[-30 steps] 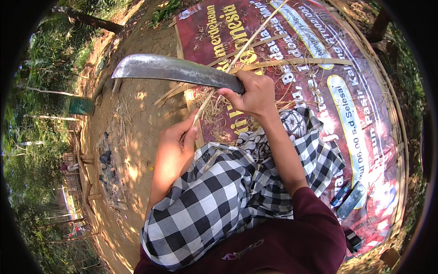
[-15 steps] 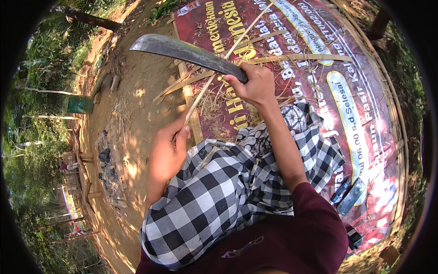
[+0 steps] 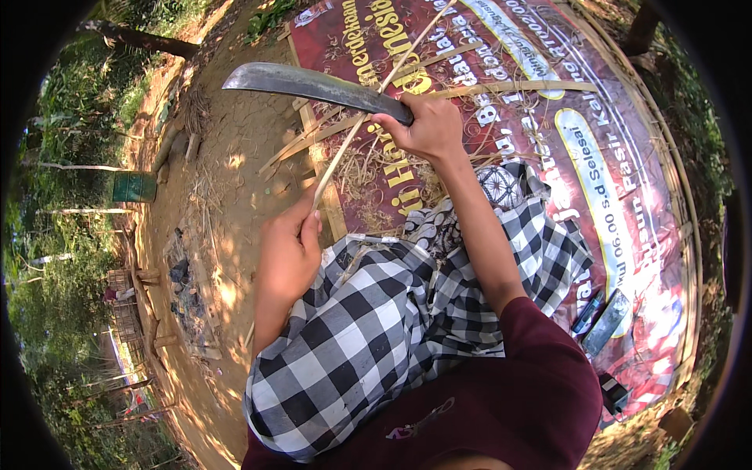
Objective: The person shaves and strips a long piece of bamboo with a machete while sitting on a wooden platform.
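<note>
My right hand [image 3: 432,129] is wrapped round the grip of a machete [image 3: 309,84], whose broad curved grey blade points left. Across the blade near the grip runs a long, thin bamboo strip [image 3: 338,159], slanting from lower left to the top of the view. My left hand [image 3: 291,249] pinches the strip's lower part, close to my left knee. Whether blade and strip touch, I cannot tell for sure. Checked black-and-white cloth [image 3: 352,313] covers my legs. Curly shavings [image 3: 368,176] lie beyond my knees, between the two hands.
A red printed banner [image 3: 540,157] is spread under me, edged with bamboo poles. Flat bamboo slats [image 3: 517,88] rest on it ahead. Two dark, flat objects [image 3: 605,323] lie at the right. Bare earth [image 3: 235,204] stretches left, with a green container [image 3: 135,186] farther off.
The machete and my right hand have shifted slightly left and toward me along the strip. My left hand keeps its pinch, almost in the same place.
</note>
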Tool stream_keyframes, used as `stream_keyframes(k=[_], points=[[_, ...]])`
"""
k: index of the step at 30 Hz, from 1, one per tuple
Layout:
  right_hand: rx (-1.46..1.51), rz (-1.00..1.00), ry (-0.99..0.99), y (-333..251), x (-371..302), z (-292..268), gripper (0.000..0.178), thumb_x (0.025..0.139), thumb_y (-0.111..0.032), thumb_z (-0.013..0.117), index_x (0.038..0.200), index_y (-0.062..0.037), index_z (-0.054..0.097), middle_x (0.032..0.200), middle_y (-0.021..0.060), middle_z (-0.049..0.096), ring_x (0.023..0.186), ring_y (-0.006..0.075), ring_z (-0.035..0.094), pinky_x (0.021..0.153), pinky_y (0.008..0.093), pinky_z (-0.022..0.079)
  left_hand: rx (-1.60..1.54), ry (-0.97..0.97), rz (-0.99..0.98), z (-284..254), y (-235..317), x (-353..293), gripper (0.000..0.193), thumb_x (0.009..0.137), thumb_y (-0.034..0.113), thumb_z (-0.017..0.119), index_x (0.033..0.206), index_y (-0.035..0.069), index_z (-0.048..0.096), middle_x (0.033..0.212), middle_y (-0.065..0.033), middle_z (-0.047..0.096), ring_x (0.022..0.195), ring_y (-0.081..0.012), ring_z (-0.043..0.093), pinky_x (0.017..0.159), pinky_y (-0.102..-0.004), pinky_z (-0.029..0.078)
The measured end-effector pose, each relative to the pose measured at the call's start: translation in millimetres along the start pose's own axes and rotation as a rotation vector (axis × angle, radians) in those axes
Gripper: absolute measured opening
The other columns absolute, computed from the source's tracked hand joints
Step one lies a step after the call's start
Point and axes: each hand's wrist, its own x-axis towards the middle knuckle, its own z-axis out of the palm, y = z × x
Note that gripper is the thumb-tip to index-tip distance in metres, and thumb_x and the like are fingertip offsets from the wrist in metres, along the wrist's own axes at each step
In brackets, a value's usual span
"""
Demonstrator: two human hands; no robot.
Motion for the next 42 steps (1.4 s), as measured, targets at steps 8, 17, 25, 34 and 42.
stream_keyframes(k=[8,17,25,34,42], points=[[0.058,-0.312,-0.185,-35,-14,-1,0.061,0.073,-0.07,0.062,0.066,-0.0088,0.062,0.053,0.0065,0.056,0.047,0.0264,0.058,0.045,0.0365,0.043,-0.059,-0.003,-0.007,-4,-18,-4,0.036,0.095,0.005,0.051,0.13,0.002,0.056,0.073,0.0013,0.051,0.068,-0.0053,0.046,0.06,-0.0202,0.038],[-0.066,0.013,-0.13,6,2,-3,0.063,0.078,-0.07,0.058,0.072,-0.0087,0.069,0.05,0.0082,0.056,0.046,0.027,0.058,0.044,0.0375,0.044,0.045,0.015,-0.023,-1,-12,-5,0.037,0.094,0.004,0.052,0.131,-0.001,0.054,0.072,0.0004,0.051,0.068,-0.005,0.046,0.06,-0.0207,0.039],[-0.009,-0.264,-0.263,-16,-8,-12,0.062,0.073,-0.071,0.061,0.075,-0.0101,0.07,0.049,0.0084,0.054,0.047,0.0285,0.059,0.045,0.0379,0.043,-0.014,-0.028,-0.026,-9,-9,-5,0.036,0.094,0.003,0.051,0.129,-0.002,0.055,0.072,0.0008,0.051,0.068,-0.0056,0.046,0.061,-0.0211,0.04],[-0.099,0.025,-0.171,28,16,-17,0.065,0.076,-0.073,0.058,0.073,-0.0087,0.07,0.051,0.0079,0.057,0.049,0.0257,0.06,0.047,0.0389,0.046,-0.06,0.044,0.008,-13,-7,-15,0.035,0.093,0.004,0.051,0.127,-0.003,0.057,0.069,-0.0008,0.051,0.064,-0.0065,0.046,0.058,-0.0226,0.039],[0.054,-0.379,-0.234,-16,-6,-20,0.062,0.072,-0.072,0.062,0.073,-0.01,0.068,0.05,0.0077,0.054,0.049,0.0283,0.058,0.046,0.0396,0.042,0.001,0.042,0.05,-15,-11,-8,0.035,0.09,0.003,0.052,0.124,0.002,0.06,0.062,-0.0063,0.052,0.058,-0.0096,0.05,0.054,-0.0271,0.042]])
